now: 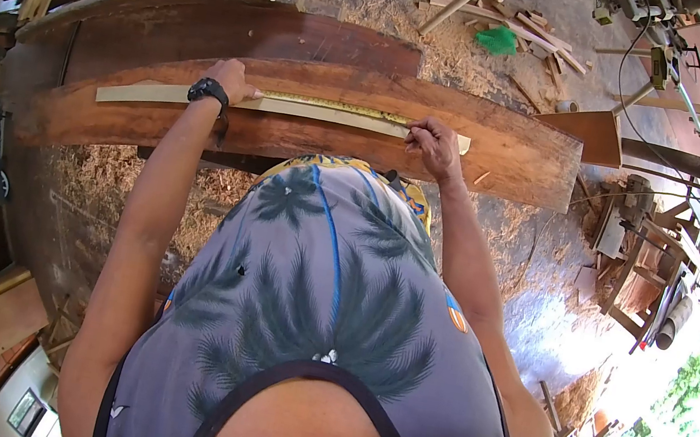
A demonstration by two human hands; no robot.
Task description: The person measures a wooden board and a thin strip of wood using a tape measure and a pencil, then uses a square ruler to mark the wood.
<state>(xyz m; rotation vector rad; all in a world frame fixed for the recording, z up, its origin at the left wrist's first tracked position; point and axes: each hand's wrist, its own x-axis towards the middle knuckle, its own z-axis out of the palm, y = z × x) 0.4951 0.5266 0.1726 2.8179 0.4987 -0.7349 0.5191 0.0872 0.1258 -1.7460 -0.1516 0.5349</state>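
Tape-measure blade [331, 105] stretching between left hand [227, 79] and right hand [436, 145], paralleling pale wood strip [338, 119]; right fingers resting curled, cannot tell either grip.

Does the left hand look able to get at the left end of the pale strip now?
Probably yes: that end of the strip lies bare on the plank, and nothing seen blocks the way. But the left hand is at the tape, so it would likely have to leave it.
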